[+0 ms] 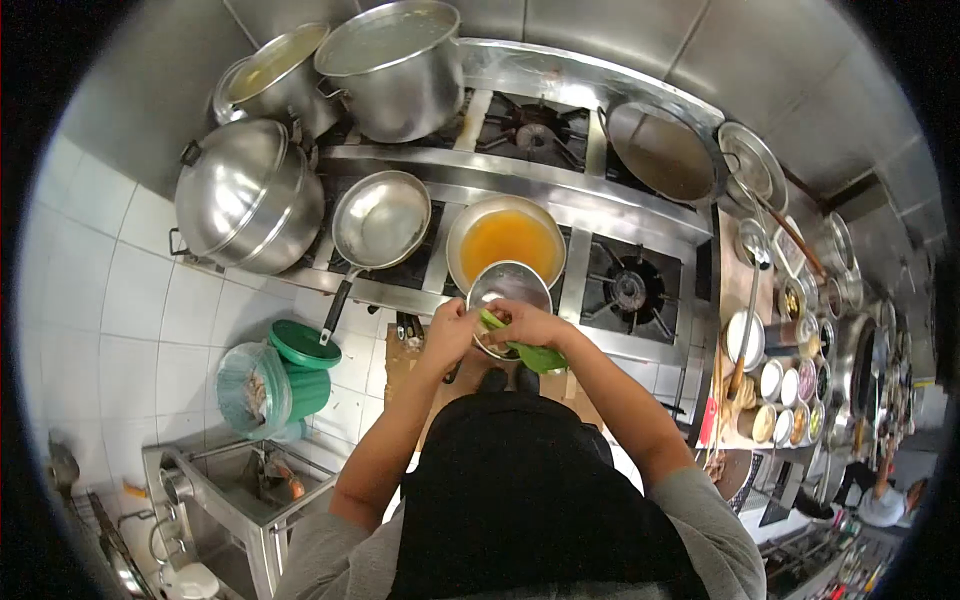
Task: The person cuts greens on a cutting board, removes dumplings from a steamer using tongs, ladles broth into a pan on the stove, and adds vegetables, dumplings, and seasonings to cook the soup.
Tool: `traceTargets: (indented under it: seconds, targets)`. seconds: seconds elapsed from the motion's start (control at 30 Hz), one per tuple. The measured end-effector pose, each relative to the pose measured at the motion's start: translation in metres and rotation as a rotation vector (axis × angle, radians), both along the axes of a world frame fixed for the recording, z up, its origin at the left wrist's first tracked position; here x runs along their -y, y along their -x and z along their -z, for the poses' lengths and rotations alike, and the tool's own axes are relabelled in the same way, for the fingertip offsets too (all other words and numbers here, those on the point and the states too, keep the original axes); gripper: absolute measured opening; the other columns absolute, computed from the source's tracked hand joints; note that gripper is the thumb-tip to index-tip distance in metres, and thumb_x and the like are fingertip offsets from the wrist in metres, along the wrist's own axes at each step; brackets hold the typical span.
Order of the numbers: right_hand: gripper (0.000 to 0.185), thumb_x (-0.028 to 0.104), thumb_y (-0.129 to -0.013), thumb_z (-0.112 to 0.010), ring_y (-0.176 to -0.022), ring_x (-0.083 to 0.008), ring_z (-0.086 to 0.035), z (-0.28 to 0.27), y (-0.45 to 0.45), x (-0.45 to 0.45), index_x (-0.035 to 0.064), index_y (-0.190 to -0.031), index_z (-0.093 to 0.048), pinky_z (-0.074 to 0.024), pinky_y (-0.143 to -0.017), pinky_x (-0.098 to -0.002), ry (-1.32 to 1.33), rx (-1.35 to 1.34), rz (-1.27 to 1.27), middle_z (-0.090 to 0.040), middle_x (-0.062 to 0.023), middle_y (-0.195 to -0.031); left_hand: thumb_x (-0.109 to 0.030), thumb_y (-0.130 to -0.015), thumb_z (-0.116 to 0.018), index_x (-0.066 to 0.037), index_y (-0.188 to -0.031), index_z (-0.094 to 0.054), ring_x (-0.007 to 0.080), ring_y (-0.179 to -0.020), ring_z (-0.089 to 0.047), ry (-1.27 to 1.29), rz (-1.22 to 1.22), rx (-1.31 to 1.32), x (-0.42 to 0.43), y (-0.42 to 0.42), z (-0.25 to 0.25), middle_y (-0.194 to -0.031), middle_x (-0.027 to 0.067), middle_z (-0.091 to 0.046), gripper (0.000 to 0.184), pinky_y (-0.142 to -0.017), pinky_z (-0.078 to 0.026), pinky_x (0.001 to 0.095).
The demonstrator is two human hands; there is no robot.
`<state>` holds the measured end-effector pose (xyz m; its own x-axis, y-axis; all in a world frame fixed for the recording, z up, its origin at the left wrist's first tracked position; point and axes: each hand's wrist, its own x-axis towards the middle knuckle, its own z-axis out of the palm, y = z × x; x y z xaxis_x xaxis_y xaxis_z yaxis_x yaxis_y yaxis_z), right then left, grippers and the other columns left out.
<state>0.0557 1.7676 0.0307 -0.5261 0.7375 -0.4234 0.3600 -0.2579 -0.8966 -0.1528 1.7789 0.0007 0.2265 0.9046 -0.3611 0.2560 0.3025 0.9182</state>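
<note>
A leafy green vegetable (541,358) is pinched in my right hand (528,326), its broad leaf hanging below the fingers and its pale stalk pointing up to the left. My left hand (450,335) is closed at the stalk end, close to the right fingers. Both hands are over the near part of a round metal bowl (512,282), whose lower part they partly hide. Just beyond the bowl, a wide pan (456,246) with orange-yellow liquid (510,240) sits on the stove, partly overlapped by the bowl's rim.
A long-handled frying pan (382,222) lies left of the liquid. Large pots (395,95) and a domed steamer (245,195) stand at the left; a bare burner (630,288) is at right. Seasoning containers (765,424) line the right counter. A green bin (308,392) and another person (884,505) are visible.
</note>
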Motion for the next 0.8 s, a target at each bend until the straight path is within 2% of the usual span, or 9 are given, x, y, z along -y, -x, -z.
traceTargets:
  seconds: [0.07,0.17,0.33,0.4,0.47,0.5,0.6,0.7,0.8]
  targets:
    - [0.058,0.028,-0.084,-0.072,-0.107,-0.0205,-0.062,0.017,-0.005,-0.012,0.0055,-0.136,-0.056,-0.0467,-0.096,-0.0339,0.01,-0.024,-0.072,-0.065,-0.009,-0.123,-0.013,-0.093,-0.061,-0.003,-0.08,-0.048,0.0181,-0.063,-0.062,0.184,-0.082,0.126,0.003,-0.007,-0.035,-0.075,0.0058,-0.051,0.021,-0.051,-0.063,0.041]
    - [0.06,0.027,-0.086,-0.069,-0.111,-0.0203,-0.062,0.073,-0.022,-0.03,0.0044,-0.14,-0.054,-0.0486,-0.098,-0.0349,0.162,-0.237,0.057,-0.064,-0.0102,-0.128,-0.012,-0.093,-0.059,-0.002,-0.083,-0.048,0.0195,-0.066,-0.063,0.259,-0.154,0.168,0.007,-0.007,-0.049,-0.079,0.0077,-0.052,0.019,-0.054,-0.065,0.0436]
    - [0.054,0.025,-0.092,-0.064,-0.104,-0.0198,-0.068,0.001,-0.048,-0.047,0.0045,-0.142,-0.054,-0.0564,-0.091,-0.0345,0.65,-0.731,0.256,-0.067,-0.0105,-0.124,-0.011,-0.094,-0.058,0.005,-0.097,-0.055,0.0271,-0.076,-0.069,0.22,-0.318,0.095,0.019,-0.007,-0.044,-0.09,0.0138,-0.058,0.017,-0.059,-0.066,0.0456]
    - [0.052,0.027,-0.093,-0.067,-0.097,-0.02,-0.069,0.018,-0.06,-0.068,0.0052,-0.138,-0.056,-0.0569,-0.088,-0.0333,0.406,-0.546,0.286,-0.069,-0.0094,-0.118,-0.012,-0.093,-0.059,0.006,-0.095,-0.056,0.0274,-0.08,-0.068,0.213,-0.375,0.138,0.026,-0.002,-0.042,-0.087,0.0121,-0.057,0.018,-0.057,-0.066,0.0452]
    - [0.05,0.027,-0.092,-0.069,-0.097,-0.0197,-0.069,0.019,-0.066,-0.088,0.0054,-0.136,-0.057,-0.0568,-0.086,-0.0332,0.168,-0.326,0.274,-0.069,-0.0089,-0.117,-0.012,-0.095,-0.057,0.007,-0.108,-0.057,0.0295,-0.085,-0.071,0.24,-0.459,0.202,0.041,0.008,-0.041,-0.099,0.0159,-0.062,0.023,-0.063,-0.067,0.0453]
    - [0.056,0.027,-0.086,-0.075,-0.096,-0.0232,-0.069,0.035,-0.071,-0.1,0.003,-0.133,-0.058,-0.0565,-0.084,-0.0355,0.107,-0.246,0.296,-0.069,-0.0101,-0.116,-0.012,-0.096,-0.056,0.008,-0.114,-0.058,0.0305,-0.087,-0.072,0.256,-0.497,0.231,0.051,0.016,-0.041,-0.105,0.0178,-0.065,0.027,-0.066,-0.067,0.0453]
    - [0.063,0.031,-0.079,-0.077,-0.098,-0.032,-0.07,0.088,-0.072,-0.127,0.0001,-0.131,-0.058,-0.056,-0.086,-0.0416,-0.196,0.168,0.333,-0.07,-0.0178,-0.114,-0.011,-0.097,-0.054,0.007,-0.12,-0.057,0.0313,-0.086,-0.073,0.233,-0.529,0.243,0.082,0.044,-0.042,-0.108,0.0188,-0.066,0.03,-0.067,-0.067,0.0449]
    - [0.061,0.024,-0.075,-0.076,-0.097,-0.0363,-0.07,0.112,-0.061,-0.142,0.0006,-0.129,-0.061,-0.0558,-0.085,-0.0427,-0.397,0.471,0.269,-0.07,-0.0223,-0.111,-0.01,-0.097,-0.052,0.009,-0.122,-0.055,0.0315,-0.087,-0.073,0.209,-0.614,0.247,0.116,0.066,-0.048,-0.107,0.0205,-0.066,0.032,-0.066,-0.067,0.0455]
    - [0.059,0.029,-0.075,-0.075,-0.098,-0.0406,-0.07,0.127,-0.049,-0.153,0.0011,-0.126,-0.063,-0.056,-0.083,-0.0447,-0.485,0.633,0.235,-0.071,-0.0269,-0.106,-0.008,-0.096,-0.052,0.011,-0.126,-0.054,0.0317,-0.087,-0.072,0.213,-0.703,0.295,0.154,0.095,-0.045,-0.105,0.0204,-0.066,0.036,-0.065,-0.068,0.0421]
